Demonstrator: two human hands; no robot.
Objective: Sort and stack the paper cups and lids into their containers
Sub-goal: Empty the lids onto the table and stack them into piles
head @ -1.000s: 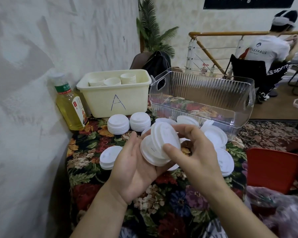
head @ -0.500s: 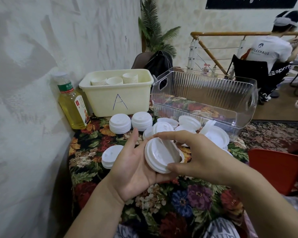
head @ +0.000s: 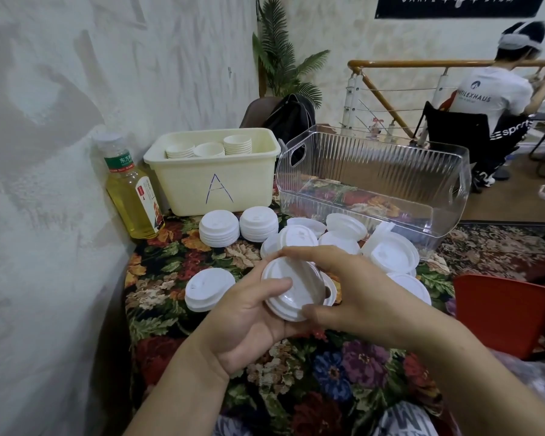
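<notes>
You are nesting white round plastic lids (head: 291,289) above the table (head: 296,382) in its flowered cloth, your left hand (head: 249,322) cradling them, your right hand (head: 356,297) pinching their rim. Next, I judge, you are adding another from the loose white lids (head: 387,253) just beyond, beside a plastered wall (head: 60,121), the cream tub marked A (head: 214,177) holding paper cups (head: 208,147), and the clear ribbed bin (head: 375,180).

Lids (head: 291,289) in grip; 3 stacks (head: 219,228) left/behind, loose lids (head: 390,251) right, bin A (head: 213,174) w/ cups (head: 208,149) behind-left, clear bin (head: 372,180) behind-right.
</notes>
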